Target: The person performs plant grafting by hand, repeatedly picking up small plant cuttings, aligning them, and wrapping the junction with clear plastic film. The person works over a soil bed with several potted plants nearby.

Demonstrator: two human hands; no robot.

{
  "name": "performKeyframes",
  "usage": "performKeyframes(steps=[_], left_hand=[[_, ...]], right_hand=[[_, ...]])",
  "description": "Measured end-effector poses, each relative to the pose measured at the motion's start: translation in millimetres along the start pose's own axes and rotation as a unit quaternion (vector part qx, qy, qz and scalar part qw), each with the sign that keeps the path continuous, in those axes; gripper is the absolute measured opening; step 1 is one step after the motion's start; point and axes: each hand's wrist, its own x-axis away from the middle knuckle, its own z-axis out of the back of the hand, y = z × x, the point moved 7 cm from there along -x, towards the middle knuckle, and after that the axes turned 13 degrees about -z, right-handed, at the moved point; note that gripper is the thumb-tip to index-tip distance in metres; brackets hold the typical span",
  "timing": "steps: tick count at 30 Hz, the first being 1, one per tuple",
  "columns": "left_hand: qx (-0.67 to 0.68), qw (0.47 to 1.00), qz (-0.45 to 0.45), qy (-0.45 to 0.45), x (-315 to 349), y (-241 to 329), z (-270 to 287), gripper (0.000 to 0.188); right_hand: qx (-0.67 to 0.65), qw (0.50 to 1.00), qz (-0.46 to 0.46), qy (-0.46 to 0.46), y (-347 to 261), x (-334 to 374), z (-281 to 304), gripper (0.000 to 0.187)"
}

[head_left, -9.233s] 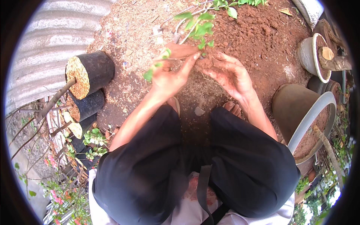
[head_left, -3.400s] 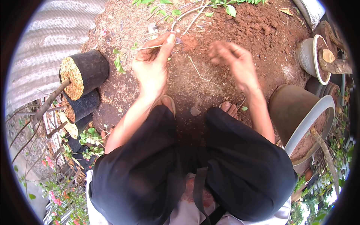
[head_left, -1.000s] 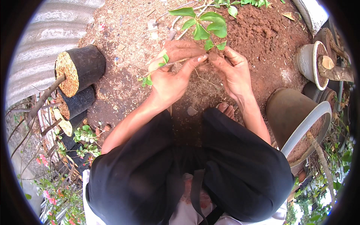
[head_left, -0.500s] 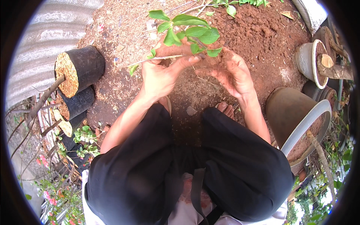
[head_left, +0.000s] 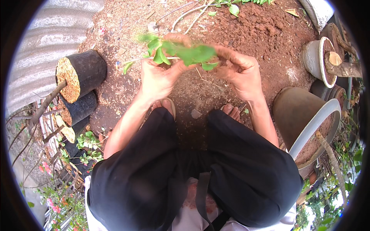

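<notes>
we see left hand [head_left: 158, 79] clamped on leafy cutting [head_left: 181, 53]; right hand [head_left: 242, 73] at its blurred leaves [head_left: 201, 55], whether gripping we cannot tell.

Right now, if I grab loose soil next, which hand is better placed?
Probably your right hand: it is nearer the loose reddish soil, while your left hand holds a leafy sprig. Blur hides whether the right holds it too.

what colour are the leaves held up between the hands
Bright green leaves, partly blurred; best seen in the head view.
</notes>
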Motion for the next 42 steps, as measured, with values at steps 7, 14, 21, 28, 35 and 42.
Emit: performKeyframes(steps=[7,14,21,28,35,42], left_hand=[[0.007,0.999,-0.028,0.025,3.9,-4.5,-3.8,0.021],[0.036,0.999,0.005,0.041,1.0,-9.5,-2.9,0.018],[0.036,0.997,0.021,0.065,3.7,-11.4,-3.0,0.019],[0.022,0.997,0.017,0.075,2.6,-14.3,8.7,0.018],[0.013,0.996,0.029,0.084,5.6,-18.3,13.1,0.018],[0.007,0.995,0.045,0.094,6.1,-21.3,16.1,0.017]], right_hand=[[0.170,0.982,0.071,0.032,-6.1,3.3,4.0,0.033],[0.011,0.999,0.037,0.010,-1.3,2.5,2.6,0.037],[0.038,0.999,0.015,0.031,-4.7,-1.5,5.5,0.032],[0.181,0.970,-0.003,0.164,-1.6,-1.6,29.7,0.021],[0.108,0.978,-0.063,0.169,14.9,-5.3,40.7,0.020],[-0.008,0.983,-0.142,0.120,30.8,-6.6,40.6,0.028]])
